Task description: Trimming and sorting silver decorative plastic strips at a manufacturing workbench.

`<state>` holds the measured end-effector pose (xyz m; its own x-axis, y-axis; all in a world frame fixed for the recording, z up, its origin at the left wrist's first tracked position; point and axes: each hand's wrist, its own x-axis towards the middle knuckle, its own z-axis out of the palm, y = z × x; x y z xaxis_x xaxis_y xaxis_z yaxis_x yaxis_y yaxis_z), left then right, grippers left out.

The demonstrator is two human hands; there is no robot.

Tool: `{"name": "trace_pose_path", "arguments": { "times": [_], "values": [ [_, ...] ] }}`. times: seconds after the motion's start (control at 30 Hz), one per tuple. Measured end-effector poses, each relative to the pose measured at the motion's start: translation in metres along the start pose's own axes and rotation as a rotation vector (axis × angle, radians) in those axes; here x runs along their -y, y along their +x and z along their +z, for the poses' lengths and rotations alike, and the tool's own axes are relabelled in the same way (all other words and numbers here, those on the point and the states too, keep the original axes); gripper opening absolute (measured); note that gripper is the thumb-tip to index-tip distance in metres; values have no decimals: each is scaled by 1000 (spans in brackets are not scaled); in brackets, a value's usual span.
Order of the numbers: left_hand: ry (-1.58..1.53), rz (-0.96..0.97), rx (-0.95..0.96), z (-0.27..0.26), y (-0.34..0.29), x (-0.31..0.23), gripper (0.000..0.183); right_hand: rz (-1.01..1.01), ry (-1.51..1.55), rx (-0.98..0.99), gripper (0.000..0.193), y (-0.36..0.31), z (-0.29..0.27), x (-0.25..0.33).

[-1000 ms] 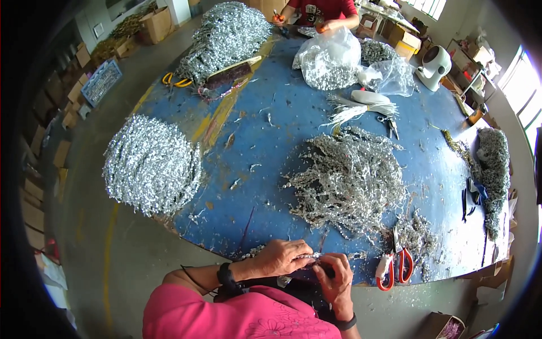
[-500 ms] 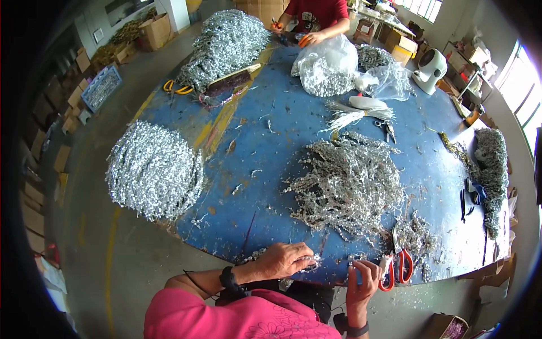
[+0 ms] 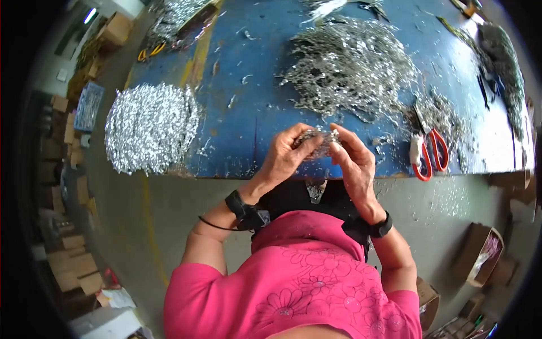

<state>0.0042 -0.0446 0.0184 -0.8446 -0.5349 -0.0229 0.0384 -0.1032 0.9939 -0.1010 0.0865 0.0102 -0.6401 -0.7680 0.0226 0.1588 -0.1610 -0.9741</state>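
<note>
A small bunch of silver tinsel strands (image 3: 317,146) is held at the table's near edge. My left hand (image 3: 282,158) is closed around it, thumb on top. From the other side my right hand (image 3: 357,166) pinches the bunch's end between thumb and fingers. Just beyond lies a loose, tangled heap of silver tinsel (image 3: 353,65). To the right, red-handled scissors (image 3: 435,150) rest at the table edge, one handle wrapped in white, blades toward a smaller heap of tinsel scraps (image 3: 446,116).
A neat bundle of silver tinsel (image 3: 151,130) sits at the blue table's (image 3: 237,121) left edge. Yellow-handled pliers (image 3: 151,52) lie farther back. White ties (image 3: 327,8) are at the far side, and a dark tinsel bundle (image 3: 502,68) lies at right. An open carton (image 3: 480,254) stands on the floor.
My hands have come together, the right moving left to meet the tinsel in the left. The view has tilted down, so the person across the table is out of sight.
</note>
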Motion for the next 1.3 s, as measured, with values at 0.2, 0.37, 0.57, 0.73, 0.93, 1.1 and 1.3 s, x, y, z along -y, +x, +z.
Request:
{"name": "trace_pose_path", "arguments": {
  "times": [0.2,0.37,0.57,0.73,0.93,1.1,1.3],
  "values": [
    [83,18,-20,-1,-12,6,16,59,257,-66,36,-12,6,-2],
    [36,13,-38,1,-13,7,17,74,223,-71,32,-14,2,-5],
    [68,28,-22,3,-9,6,19,82,270,-49,28,-12,-4,-6],
    [85,-33,-86,-4,-10,2,21,-302,-558,-215,33,-21,-42,40],
    [-46,-106,-87,-7,-2,-5,30,-359,-1328,-486,32,-49,-187,47],
    [-226,-210,-19,-22,4,-1,37,-286,-1368,-359,49,-51,-194,42],
    [-617,-431,58,-29,11,-2,35,-40,-1254,-308,52,-33,-199,60]
  ]
}}
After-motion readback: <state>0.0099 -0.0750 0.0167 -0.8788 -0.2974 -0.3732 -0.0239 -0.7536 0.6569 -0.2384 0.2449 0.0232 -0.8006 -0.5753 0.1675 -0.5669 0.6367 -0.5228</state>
